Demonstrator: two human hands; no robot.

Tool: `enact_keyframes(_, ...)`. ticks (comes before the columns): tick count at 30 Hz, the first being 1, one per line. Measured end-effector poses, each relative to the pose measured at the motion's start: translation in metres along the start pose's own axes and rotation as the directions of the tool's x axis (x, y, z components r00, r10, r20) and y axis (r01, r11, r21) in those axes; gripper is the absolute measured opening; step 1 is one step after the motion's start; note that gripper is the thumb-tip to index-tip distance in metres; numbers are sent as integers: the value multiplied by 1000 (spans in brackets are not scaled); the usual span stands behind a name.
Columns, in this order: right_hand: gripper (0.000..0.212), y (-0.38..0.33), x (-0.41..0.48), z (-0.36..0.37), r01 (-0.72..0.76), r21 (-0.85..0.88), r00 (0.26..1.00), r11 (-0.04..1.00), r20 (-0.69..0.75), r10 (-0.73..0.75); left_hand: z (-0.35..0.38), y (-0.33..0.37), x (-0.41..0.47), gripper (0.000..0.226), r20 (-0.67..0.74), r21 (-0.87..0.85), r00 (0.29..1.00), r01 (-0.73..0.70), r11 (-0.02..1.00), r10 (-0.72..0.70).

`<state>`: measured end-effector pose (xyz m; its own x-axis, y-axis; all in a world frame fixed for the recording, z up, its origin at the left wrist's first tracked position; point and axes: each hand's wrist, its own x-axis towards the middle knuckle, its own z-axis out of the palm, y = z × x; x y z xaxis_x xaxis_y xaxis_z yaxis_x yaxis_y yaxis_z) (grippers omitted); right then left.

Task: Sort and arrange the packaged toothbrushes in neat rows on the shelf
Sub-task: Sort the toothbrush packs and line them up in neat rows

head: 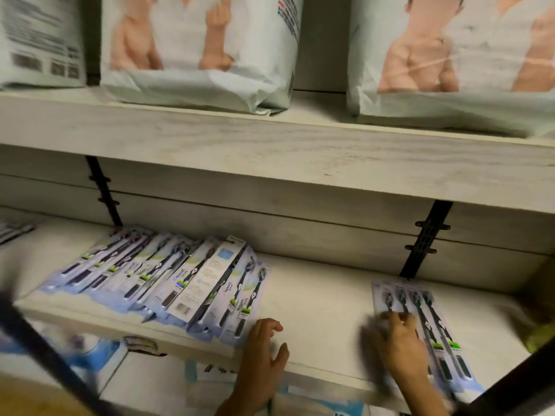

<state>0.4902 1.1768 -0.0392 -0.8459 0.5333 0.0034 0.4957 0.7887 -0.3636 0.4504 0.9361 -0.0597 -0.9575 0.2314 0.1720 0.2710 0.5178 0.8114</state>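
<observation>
1. Head view looks down on a pale wood-grain lower shelf (pixel 318 295), with packaged toothbrushes lying on it in two places.
2. On the left of the shelf is a fanned row of blue-white blister packs of black toothbrushes (pixel 144 265). They overlap one another. Their long axes run slantwise, with the brush heads toward the back right and the handles toward the front left edge.
3. One pack in that row, a white card with a barcode (pixel 204 283), lies with its printed back up and follows the same slant.
4. Well apart on the right lies a flat blue-white pack of four black toothbrushes (pixel 435 325). Its heads point to the back wall and its handles to the front edge, with the near end swung slightly rightward.
5. The right hand (pixel 399 346) is blurred. Its fingers are stretched out and rest on top of the four-brush pack, not curled round it.
6. The left hand (pixel 264 352) rests on the shelf's front edge just beside the right end of the fanned row. Its fingers are relaxed, its thumb is spread and it holds nothing.
7. A black slotted bracket (pixel 426 238) stands against the back wall behind the four-brush pack.
8. On the pale upper shelf (pixel 270 151) stand large soft white bags with printed photos (pixel 198 55).
</observation>
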Motion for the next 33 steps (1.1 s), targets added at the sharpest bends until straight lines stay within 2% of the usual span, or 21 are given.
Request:
enact_keyframes(2,34,-14,-7,7,56,67,998,996,2,-56,-10,-10,2,29,-23,62,999,-32,998,33)
enact_keyframes(5,33,-36,-18,12,105,108,994,989,21,-108,-26,-26,12,25,-81,326,994,-43,944,73)
enact_keyframes(7,32,-53,-25,15,144,120,988,982,40,-150,-36,-35,25,35,-42,531,998,-22,847,52)
enact_keyframes(9,31,-72,-33,18,168,129,982,977,67,-178,-44,-40,39,45,67,686,998,-37,726,-13)
enact_keyframes(12,29,-97,-41,23,185,155,977,970,78,-199,-44,-48,55,55,186,807,981,-119,578,-57)
enact_keyframes(15,28,-113,-48,29,210,172,970,962,88,-228,-45,-56,62,58,221,864,974,-171,474,-51)
enact_keyframes(26,28,-129,-49,37,234,172,949,957,174,-264,-55,-63,70,52,185,851,981,-133,508,-52)
enact_keyframes(30,22,-134,-45,41,200,294,952,935,168,-257,-58,-63,68,49,158,809,987,-124,574,-10)
enact_keyframes(33,13,-139,-41,46,82,461,966,883,183,-185,-58,-54,63,47,141,759,989,-136,637,43)
